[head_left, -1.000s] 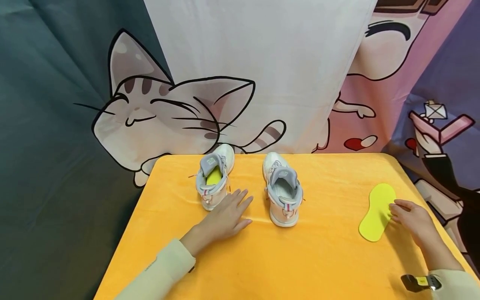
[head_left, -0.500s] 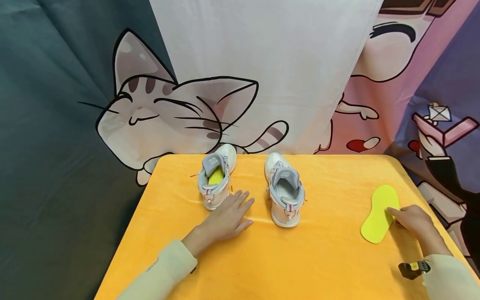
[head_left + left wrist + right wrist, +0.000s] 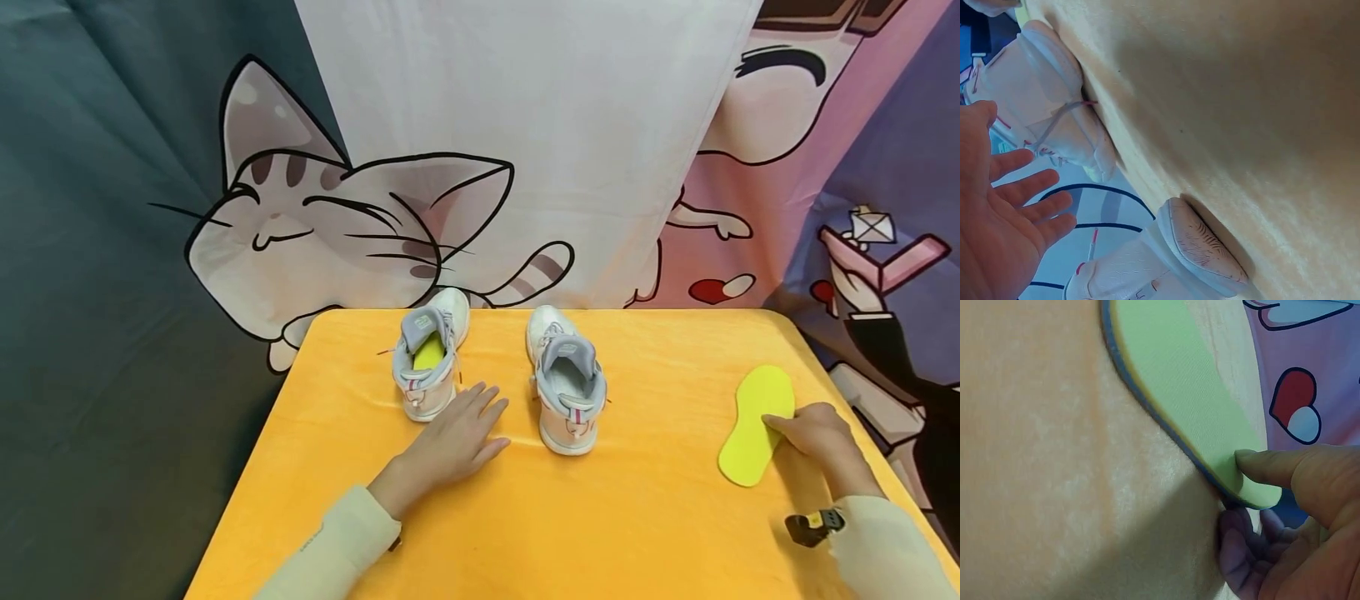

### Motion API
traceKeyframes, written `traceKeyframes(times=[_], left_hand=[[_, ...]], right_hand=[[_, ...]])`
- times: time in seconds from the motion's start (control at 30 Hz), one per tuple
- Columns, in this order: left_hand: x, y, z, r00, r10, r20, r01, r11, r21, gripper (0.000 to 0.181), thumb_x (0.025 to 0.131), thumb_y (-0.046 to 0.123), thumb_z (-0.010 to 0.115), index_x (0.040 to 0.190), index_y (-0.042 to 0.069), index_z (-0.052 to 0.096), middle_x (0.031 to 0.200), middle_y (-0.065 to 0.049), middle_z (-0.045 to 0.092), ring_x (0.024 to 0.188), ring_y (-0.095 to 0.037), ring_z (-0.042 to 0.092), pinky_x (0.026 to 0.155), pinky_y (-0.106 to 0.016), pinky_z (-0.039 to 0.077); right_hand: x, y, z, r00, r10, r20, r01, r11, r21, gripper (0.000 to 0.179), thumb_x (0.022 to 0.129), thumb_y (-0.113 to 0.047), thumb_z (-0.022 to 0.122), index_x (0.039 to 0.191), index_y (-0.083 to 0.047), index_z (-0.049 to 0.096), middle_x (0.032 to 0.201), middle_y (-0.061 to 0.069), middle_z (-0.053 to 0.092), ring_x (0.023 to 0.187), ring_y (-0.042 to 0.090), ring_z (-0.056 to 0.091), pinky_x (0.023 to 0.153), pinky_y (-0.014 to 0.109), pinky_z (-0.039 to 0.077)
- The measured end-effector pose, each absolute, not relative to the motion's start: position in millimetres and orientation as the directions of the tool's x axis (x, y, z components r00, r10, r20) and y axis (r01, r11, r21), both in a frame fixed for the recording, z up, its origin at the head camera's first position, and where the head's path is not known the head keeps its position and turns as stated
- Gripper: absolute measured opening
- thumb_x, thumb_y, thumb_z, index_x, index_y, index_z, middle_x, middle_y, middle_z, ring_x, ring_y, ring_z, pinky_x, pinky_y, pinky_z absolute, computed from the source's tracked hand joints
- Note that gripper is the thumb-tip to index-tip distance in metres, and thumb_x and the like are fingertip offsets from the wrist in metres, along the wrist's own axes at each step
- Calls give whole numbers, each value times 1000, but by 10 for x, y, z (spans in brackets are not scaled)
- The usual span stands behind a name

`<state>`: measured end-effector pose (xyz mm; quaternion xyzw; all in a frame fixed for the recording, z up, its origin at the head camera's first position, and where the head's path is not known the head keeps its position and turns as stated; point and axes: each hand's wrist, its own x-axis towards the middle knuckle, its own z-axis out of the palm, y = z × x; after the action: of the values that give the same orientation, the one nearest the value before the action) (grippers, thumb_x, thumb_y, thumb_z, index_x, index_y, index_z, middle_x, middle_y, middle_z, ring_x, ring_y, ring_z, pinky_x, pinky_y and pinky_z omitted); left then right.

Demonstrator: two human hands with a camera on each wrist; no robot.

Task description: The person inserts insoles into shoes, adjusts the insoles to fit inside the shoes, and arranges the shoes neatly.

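At the right of the table, my right hand [image 3: 817,437] pinches the edge of a yellow-green insole [image 3: 753,425]. In the right wrist view the thumb [image 3: 1260,464] lies on the insole's top face and the fingers curl beneath its edge. My left hand [image 3: 453,437] has its fingers spread, just in front of the left sneaker [image 3: 431,392]; in the left wrist view its palm [image 3: 997,219] shows and it grips nothing. A yellow insole [image 3: 429,352] lies inside that sneaker. The right sneaker [image 3: 568,425] stands beside it, its grey inside showing.
A yellow cloth covers the table [image 3: 600,533], on which both sneakers stand toes away from me near the back edge. Behind it hangs a printed cloth backdrop [image 3: 585,125] with a cartoon cat.
My right hand has moved a little left onto the insole; its thumb now lies on top and the fingers have gone under the edge. The left hand has stayed almost still.
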<state>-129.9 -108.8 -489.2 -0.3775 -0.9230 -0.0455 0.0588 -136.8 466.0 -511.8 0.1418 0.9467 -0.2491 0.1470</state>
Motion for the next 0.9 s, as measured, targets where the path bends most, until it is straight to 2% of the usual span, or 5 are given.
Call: traceKeyframes(times=[0.17, 0.33, 0.47, 0.7, 0.9], left_hand=[[-1303, -1055, -4843, -730, 663, 168, 683, 720, 126, 55, 107, 44, 53, 146, 6, 54, 148, -14, 57, 141, -32, 51, 120, -44, 40], [-1294, -1038, -4748, -769, 616, 173, 638, 719, 275, 52, 107, 40, 55, 146, 7, 53, 145, -12, 58, 138, -27, 54, 117, -42, 43], [-1298, -1022, -4661, -791, 591, 158, 603, 709, 365, 50, 107, 40, 55, 146, 9, 52, 145, -10, 58, 137, -26, 54, 116, -42, 45], [-1326, -990, -4541, -825, 556, 101, 517, 671, 532, 49, 108, 41, 53, 147, 12, 53, 146, -6, 58, 138, -22, 54, 115, -42, 46], [-1369, -928, -4447, -846, 526, 88, 420, 556, 717, 45, 107, 38, 55, 145, 13, 56, 141, -4, 62, 128, -23, 61, 105, -44, 53]], right_hand=[[-1361, 4635, -5081, -920, 241, -309, 378, 756, -534, 43, 100, -33, 61, 65, -10, 51, 57, -5, 49, 53, 13, 49, 52, 29, 42], [-1405, 4566, -4989, -923, 228, -311, 385, 550, -741, 46, 102, -18, 61, 122, 21, 46, 81, -9, 62, 69, 2, 65, 67, 33, 63], [-1426, 4438, -4905, -933, 203, -298, 359, 459, -812, 67, 104, -21, 60, 144, 22, 29, 84, -22, 60, 73, -1, 68, 72, 34, 64], [-1451, 4137, -4694, -958, 176, -226, 274, 332, -903, 41, 102, -21, 66, 129, 3, 46, 85, -26, 65, 75, -1, 68, 69, 26, 62], [-1473, 3833, -4497, -973, 135, -188, 190, 2, -982, 25, 98, -13, 71, 115, -14, 53, 87, -14, 74, 76, 4, 72, 65, 22, 61]])
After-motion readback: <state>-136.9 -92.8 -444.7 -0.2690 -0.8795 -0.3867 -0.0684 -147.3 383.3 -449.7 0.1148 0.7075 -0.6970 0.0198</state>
